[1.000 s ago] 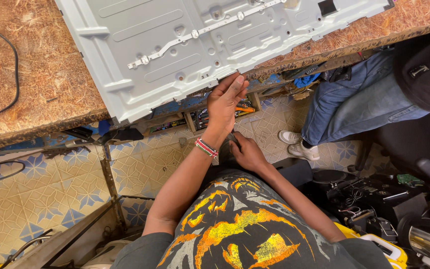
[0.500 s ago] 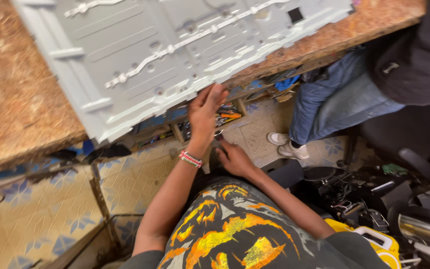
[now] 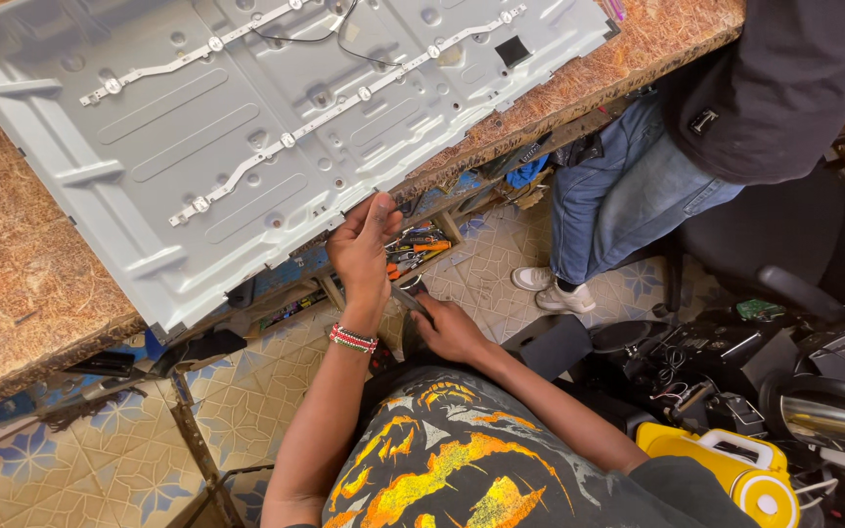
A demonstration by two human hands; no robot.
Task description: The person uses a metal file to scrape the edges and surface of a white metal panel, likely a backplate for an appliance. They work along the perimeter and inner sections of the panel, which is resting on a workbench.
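A large grey metal screen back panel with white light strips lies on the brown workbench, its near edge hanging over. My left hand, with a beaded bracelet at the wrist, is raised, and its bunched fingertips touch the panel's near edge. Whether it grips the edge is not clear. My right hand sits lower, over my lap, closed around a thin grey metal tool that points up and left toward my left wrist.
Another person in jeans and a dark top stands at the bench on the right. Screwdrivers lie on a shelf under the bench. Black equipment and cables and a yellow canister crowd the tiled floor at right.
My view has swung up and right, so more of the panel shows. My left hand stays at the panel's near edge and my right hand stays low beneath it.
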